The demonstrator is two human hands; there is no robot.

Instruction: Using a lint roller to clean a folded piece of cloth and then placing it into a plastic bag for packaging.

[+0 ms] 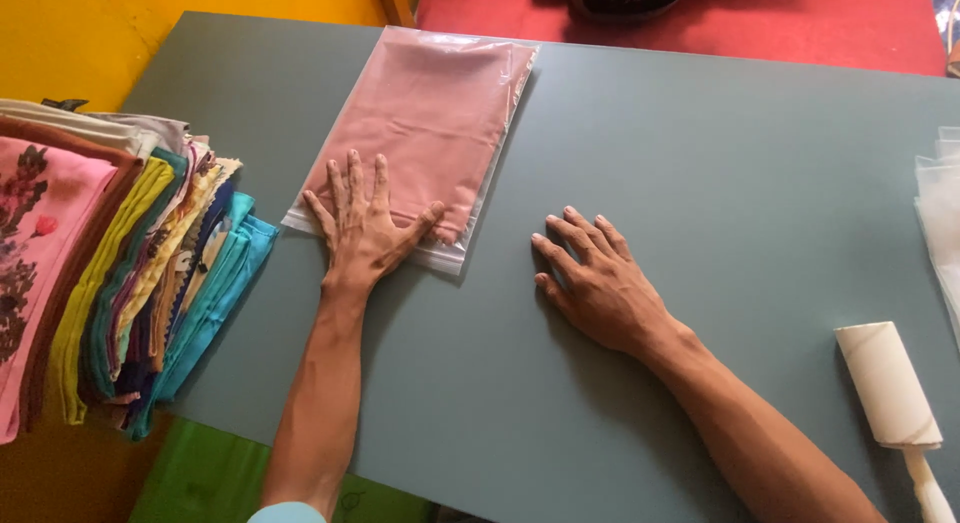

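Lint roller (890, 385) right, fabric stack (130, 273) left, both hands' fingers spread flat, gripping nothing

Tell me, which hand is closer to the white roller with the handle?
The right hand. It lies flat on the grey table, off to the left of the lint roller and not touching it. The left hand is farther away, pressing on the pink cloth in its clear bag.

A bagged folded cloth (420, 133) lies on the counter (700, 163) toward its far left, with the left hand (362, 231) flat on its near end. The right hand (598, 283) rests on the counter just right of the bag. A stack of folded cloths (120, 263) lies at the left edge, and a lint roller (888, 385) at the near right.
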